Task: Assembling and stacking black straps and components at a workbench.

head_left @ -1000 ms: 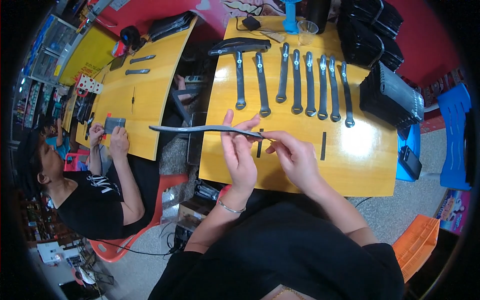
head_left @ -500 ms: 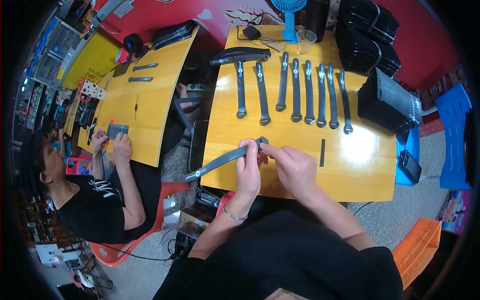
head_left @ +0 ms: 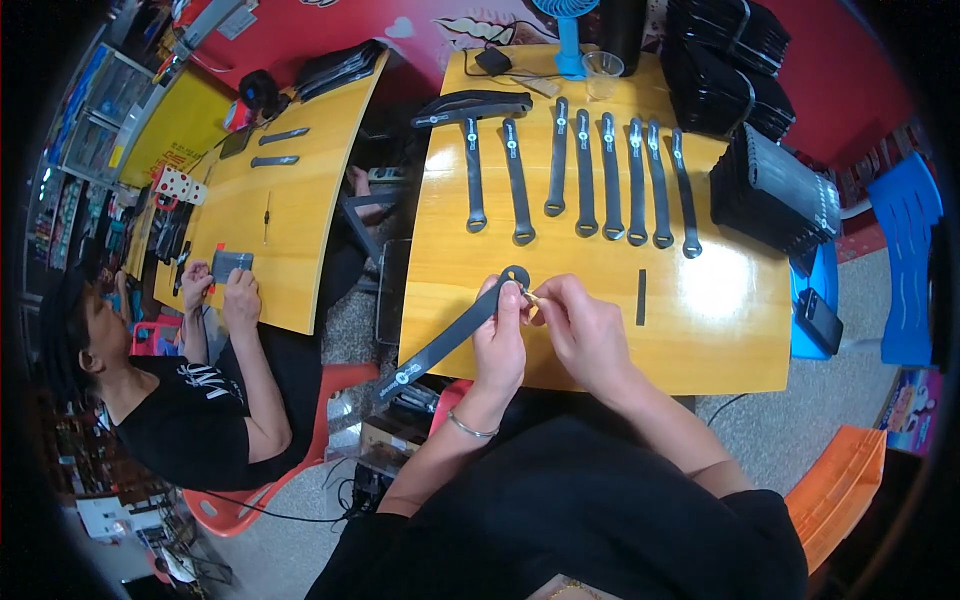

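Head view: dark strap (head_left: 450,338) held by its slotted end

My left hand (head_left: 498,345) pinches it over the surface's (head_left: 720,345) near edge, tail toward eight o'clock; what the right hand (head_left: 592,328) grips, I cannot tell. I'd brace that end flat. Farther straps (head_left: 611,180) lie at one o'clock.

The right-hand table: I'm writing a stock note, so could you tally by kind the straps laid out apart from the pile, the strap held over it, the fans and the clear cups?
Straps laid out: 8
Held strap, in the left hand: 1
Blue fan: 1
Clear cup: 1
Total: 11
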Motion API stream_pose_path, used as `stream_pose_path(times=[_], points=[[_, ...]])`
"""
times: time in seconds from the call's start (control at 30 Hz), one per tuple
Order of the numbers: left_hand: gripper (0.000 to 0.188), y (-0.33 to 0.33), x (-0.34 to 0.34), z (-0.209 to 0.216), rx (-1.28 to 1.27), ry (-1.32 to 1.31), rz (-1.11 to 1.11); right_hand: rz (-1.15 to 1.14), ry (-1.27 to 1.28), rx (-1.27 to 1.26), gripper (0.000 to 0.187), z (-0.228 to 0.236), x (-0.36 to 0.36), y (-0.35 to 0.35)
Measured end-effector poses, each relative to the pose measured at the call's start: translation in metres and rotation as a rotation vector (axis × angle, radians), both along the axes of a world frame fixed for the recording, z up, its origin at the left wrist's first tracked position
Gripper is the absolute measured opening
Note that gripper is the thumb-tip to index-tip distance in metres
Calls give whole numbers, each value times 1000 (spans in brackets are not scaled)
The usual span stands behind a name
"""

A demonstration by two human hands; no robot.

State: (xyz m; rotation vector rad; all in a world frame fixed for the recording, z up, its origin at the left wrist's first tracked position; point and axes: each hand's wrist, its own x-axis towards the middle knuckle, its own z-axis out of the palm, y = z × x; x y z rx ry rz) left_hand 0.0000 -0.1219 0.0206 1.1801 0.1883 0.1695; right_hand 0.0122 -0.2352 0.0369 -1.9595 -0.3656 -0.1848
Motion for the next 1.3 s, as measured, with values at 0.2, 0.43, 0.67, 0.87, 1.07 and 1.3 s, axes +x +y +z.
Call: stream_pose_path(times=[0.2,0.43,0.67,0.87,1.07,1.3], points=[[17,1,0,-1,80,-61,35,236,666,524,10,-1,6,-1],[15,1,-2,4,215,-91,112,173,379,373,10,0,1,7],[15,8,-3,2,421,-186,144,116,224,117,6,10,0,9],[18,5,-7,6,215,-74,151,316,712,659,4,4,8,2],[18,8,-7,0,424,-151,148,155,243,221,3,3,-2,11],[19,8,-11,-4,368,-129,153,239,288,355,4,2,3,11]])
